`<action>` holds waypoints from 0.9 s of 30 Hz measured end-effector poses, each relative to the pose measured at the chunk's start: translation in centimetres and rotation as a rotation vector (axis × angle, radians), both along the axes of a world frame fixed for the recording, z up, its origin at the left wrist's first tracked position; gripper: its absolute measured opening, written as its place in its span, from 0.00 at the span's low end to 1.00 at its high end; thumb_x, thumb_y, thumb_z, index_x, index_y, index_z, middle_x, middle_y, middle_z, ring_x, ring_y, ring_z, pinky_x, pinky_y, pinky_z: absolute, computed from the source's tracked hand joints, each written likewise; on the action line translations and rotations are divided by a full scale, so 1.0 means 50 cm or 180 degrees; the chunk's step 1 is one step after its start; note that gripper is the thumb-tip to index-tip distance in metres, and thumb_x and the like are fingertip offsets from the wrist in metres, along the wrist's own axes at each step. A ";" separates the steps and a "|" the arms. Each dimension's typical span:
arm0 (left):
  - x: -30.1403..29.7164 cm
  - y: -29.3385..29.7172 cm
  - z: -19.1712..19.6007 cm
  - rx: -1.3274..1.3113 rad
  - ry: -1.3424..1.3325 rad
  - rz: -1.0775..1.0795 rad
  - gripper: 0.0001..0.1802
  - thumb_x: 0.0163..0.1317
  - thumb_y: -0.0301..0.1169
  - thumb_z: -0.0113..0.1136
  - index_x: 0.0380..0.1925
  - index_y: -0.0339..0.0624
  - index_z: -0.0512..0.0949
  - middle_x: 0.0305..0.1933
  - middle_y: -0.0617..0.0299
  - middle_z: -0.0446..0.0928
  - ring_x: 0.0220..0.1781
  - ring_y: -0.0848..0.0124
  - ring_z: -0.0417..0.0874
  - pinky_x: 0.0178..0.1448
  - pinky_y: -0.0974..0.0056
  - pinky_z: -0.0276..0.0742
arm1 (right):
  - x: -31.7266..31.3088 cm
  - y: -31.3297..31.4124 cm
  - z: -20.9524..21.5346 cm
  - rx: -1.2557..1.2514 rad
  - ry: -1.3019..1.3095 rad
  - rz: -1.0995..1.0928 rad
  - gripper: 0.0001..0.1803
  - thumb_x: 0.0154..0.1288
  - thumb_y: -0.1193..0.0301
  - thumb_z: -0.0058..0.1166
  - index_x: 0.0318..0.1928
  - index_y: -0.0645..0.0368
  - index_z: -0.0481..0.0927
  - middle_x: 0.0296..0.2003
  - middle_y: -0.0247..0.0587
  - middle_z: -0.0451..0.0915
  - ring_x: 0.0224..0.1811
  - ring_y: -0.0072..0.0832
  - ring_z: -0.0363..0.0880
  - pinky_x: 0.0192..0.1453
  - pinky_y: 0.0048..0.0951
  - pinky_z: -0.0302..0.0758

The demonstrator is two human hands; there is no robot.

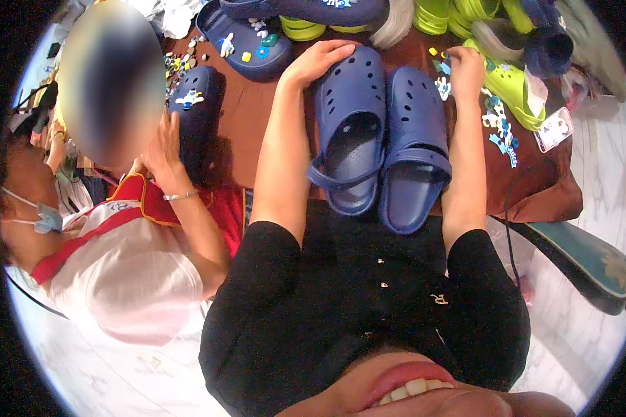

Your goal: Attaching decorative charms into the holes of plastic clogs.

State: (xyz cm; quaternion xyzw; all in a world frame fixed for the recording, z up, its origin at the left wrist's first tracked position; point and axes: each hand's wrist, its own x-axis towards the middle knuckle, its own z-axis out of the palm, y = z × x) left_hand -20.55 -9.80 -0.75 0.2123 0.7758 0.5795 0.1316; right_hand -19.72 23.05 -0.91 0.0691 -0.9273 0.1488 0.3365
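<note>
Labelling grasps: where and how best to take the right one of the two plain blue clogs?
Probably by the heel rim, from the near side, pinched inside and out. This clog lies toe away, open heel end nearest; its strap sits forward of that rim. The other plain clog and right forearm crowd its sides.

The left forearm (278, 156) and the right forearm (466, 153) reach to the far side, well apart. The left hand (318, 62) lies with fingers (338, 48) extended toward the right; the right hand (467, 71) has its fingers bent toward the left.
</note>
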 end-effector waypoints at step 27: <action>-0.027 -0.012 -0.022 0.0502 -0.0341 -0.0062 0.23 0.69 0.43 0.52 0.55 0.37 0.76 0.52 0.61 0.78 0.55 0.72 0.75 0.64 0.67 0.66 | 0.015 -0.098 0.051 -0.3875 -0.1721 0.1633 0.09 0.59 0.79 0.59 0.41 0.66 0.79 0.35 0.39 0.82 0.34 0.26 0.81 0.40 0.23 0.77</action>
